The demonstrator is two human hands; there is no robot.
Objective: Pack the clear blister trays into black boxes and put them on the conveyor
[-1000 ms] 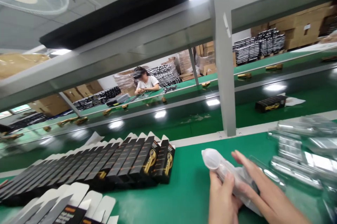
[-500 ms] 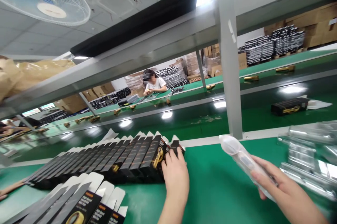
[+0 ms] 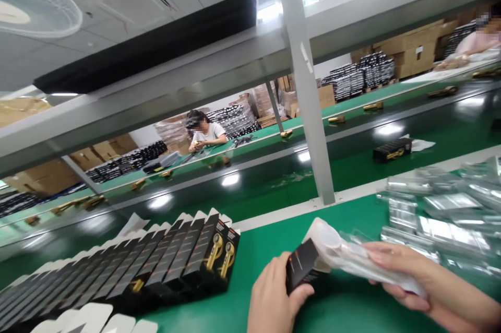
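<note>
My left hand [image 3: 274, 296] is closed around a black carton [image 3: 300, 265] with gold print, held just above the green table [image 3: 266, 244]. My right hand [image 3: 422, 286] grips a clear plastic blister tray [image 3: 352, 257], whose rounded end touches the open end of the carton. To the left, a long row of matching black cartons [image 3: 156, 265] leans on the table, white flaps up.
A pile of clear blister trays [image 3: 442, 213] lies at the right. A grey post [image 3: 309, 114] rises behind my hands. Beyond it runs a dark conveyor [image 3: 254, 176] carrying a black carton [image 3: 392, 150]. A person [image 3: 203, 132] sits at the far bench.
My left hand has pulled one black carton off the row and brought it right. My right hand has swung the blister tray left, so its end meets the carton.
</note>
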